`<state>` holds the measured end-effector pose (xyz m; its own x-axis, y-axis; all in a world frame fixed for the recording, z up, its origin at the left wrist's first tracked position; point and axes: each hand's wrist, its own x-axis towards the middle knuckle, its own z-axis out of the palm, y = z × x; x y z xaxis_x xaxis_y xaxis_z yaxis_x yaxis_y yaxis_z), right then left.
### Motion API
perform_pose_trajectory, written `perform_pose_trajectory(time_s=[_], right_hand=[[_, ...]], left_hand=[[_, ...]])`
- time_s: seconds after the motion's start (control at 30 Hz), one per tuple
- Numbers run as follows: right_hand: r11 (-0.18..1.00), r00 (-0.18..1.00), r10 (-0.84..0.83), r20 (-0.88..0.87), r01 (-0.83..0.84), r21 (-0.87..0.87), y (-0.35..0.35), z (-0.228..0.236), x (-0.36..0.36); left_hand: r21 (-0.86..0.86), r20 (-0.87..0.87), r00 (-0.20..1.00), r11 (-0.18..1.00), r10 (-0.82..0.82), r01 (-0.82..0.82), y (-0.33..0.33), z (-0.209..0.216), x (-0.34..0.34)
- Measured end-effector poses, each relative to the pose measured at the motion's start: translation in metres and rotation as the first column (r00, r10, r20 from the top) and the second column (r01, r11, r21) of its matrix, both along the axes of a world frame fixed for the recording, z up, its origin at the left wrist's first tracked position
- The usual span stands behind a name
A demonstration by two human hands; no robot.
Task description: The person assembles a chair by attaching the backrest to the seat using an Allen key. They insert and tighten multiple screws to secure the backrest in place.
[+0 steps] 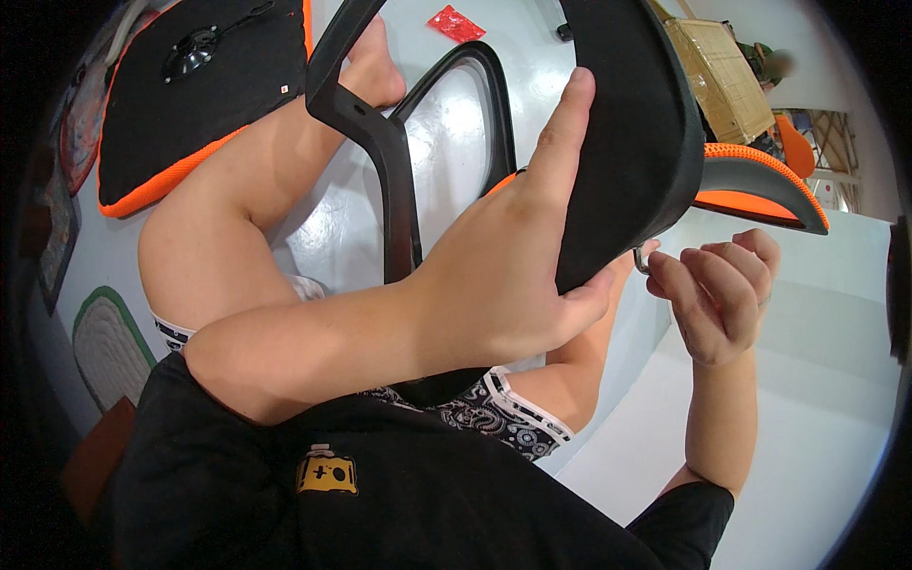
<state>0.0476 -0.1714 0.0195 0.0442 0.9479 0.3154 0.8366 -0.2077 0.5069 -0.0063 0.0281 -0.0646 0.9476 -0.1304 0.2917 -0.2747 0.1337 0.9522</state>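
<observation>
A black chair panel (632, 123) with a rounded corner stands on edge in front of me. My left hand (522, 237) holds its near side, with the index finger stretched along the surface and the thumb at the lower corner; the other fingers are hidden. My right hand (717, 290) is closed beside that corner, pinching a small bent metal hex key (641, 261) whose tip meets the panel's edge. Left of the panel is a black plastic armrest frame (389, 161). An orange mesh chair part with a black rim (769, 190) juts out beyond the panel.
At the far left lies a black cushion with orange edging (218, 104), bearing a round glossy black part (193, 54). A red packet (456, 24) is on the floor. A cardboard box (722, 81) and another person (760, 65) are at the back right. My bare legs flank the frame.
</observation>
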Motion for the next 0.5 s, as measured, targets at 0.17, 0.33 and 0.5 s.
perform_pose_trajectory(time_s=[0.17,0.33,0.5], right_hand=[[1.000,0.994,0.027,0.106,-0.026,-0.018,0.002,-0.002,0.009],[0.997,0.996,-0.075,0.057,0.074,0.017,-0.009,-0.002,0.005],[0.993,0.999,-0.034,-0.019,0.032,-0.115,0.013,0.010,-0.001]], left_hand=[[0.065,0.207,0.975,0.993,0.079,-0.094,-0.001,-0.009,0.004],[0.060,0.292,0.951,0.990,0.107,-0.130,-0.003,-0.011,0.006],[0.082,0.173,0.980,0.990,0.095,-0.111,0.001,-0.009,0.005]])
